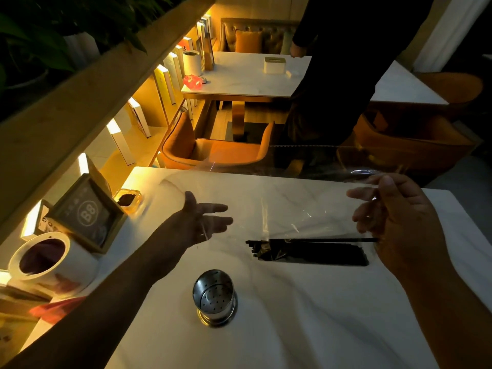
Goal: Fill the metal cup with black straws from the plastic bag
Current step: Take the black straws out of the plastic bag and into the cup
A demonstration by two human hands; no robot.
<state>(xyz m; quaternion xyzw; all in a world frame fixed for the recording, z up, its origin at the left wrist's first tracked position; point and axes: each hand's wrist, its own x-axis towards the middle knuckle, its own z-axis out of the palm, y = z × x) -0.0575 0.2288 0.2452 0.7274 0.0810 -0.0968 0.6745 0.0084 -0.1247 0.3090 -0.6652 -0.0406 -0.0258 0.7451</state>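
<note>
Metal cup stands empty on the surface, near you. The black straws are bunched low in the plastic bag, just beyond the cup.

Your right hand pinches the film's upper edge. Your left hand is spread, palm up, at the bag's left side; contact with the film is unclear.

- Find the bag's opening first.
- Gather the straws as one bundle.
- Align the ends, then lower them upright into the cup.

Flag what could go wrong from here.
1. The black straws lie loose, low in the clear plastic bag, which the right hand holds only by an edge. Lifting it could spill them onto the table.
2. The metal cup is narrow and unheld, and the left hand is open. A bundle could tip it.
</note>
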